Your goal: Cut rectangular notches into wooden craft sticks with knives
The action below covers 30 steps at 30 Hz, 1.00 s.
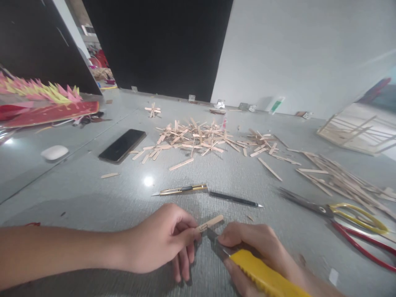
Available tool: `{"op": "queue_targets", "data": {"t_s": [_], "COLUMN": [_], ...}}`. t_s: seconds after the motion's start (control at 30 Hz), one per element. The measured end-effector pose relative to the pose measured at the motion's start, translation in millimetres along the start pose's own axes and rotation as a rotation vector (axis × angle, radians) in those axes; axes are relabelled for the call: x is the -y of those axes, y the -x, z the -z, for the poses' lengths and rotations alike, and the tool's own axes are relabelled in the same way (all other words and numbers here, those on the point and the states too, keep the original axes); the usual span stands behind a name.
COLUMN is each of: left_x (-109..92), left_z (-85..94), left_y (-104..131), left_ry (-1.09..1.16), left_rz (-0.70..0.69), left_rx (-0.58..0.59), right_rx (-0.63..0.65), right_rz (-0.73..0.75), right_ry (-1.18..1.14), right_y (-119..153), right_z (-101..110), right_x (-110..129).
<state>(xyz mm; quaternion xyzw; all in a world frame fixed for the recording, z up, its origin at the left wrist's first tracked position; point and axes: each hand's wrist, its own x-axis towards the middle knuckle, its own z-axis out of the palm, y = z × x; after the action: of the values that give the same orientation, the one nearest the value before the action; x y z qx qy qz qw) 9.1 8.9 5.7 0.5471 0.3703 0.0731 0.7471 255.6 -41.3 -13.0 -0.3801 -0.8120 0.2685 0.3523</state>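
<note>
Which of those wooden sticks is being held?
The stick in the left hand, its dark marks near the blade of the yellow knife; the others lie on the table.

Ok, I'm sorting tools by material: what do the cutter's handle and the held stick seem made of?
Cutter handle: likely plastic, evenly bright yellow with moulded ridges. Held stick: apparently bare wood, pale tan and matte with a rounded end.

In front of me, the grey tabletop [77, 198] catches a bright spot of light [148, 181] and runs back to a black panel [161, 45] beside a pale grey one [291, 49], with a gap [100, 62] at left opening onto blurred clutter.
</note>
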Motion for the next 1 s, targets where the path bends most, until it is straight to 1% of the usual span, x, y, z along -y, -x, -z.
{"op": "queue_targets", "data": {"t_s": [0.27,0.33,0.4,0.53,0.7,0.77,0.83,0.87,0.93,1.0], "left_x": [3,5,6,4,1,1,1,0,-6,-16], "left_z": [1.7,2.1,2.2,2.1,2.4,2.8,3.3,3.7,5.0,6.9], "left_y": [-2,-2,-3,-4,-3,-3,-3,-3,0,6], "left_ry": [0.007,0.005,0.003,0.01,0.0,-0.015,-0.009,0.002,0.02,-0.012], "left_rz": [-0.006,-0.013,-0.016,-0.013,-0.014,-0.011,-0.012,-0.02,-0.044,-0.076], "left_rx": [0.015,0.015,0.014,0.009,0.007,0.02,0.021,0.013,-0.034,-0.111], "right_rx": [0.057,0.055,0.026,-0.005,-0.026,-0.028,-0.015,-0.016,-0.058,-0.121], "right_rz": [0.07,0.064,0.051,-0.023,-0.09,-0.123,-0.192,-0.241,-0.338,-0.398], "right_ry": [-0.129,-0.149,-0.126,-0.052,-0.019,-0.052,-0.144,-0.195,-0.265,-0.257], "right_y": [0,1,1,1,-3,-3,0,2,5,5], "right_z": [-2,-3,-3,-6,-7,-4,-2,0,2,2], "right_x": [-14,-14,-12,-7,-4,-5,-7,-8,-8,-6]}}
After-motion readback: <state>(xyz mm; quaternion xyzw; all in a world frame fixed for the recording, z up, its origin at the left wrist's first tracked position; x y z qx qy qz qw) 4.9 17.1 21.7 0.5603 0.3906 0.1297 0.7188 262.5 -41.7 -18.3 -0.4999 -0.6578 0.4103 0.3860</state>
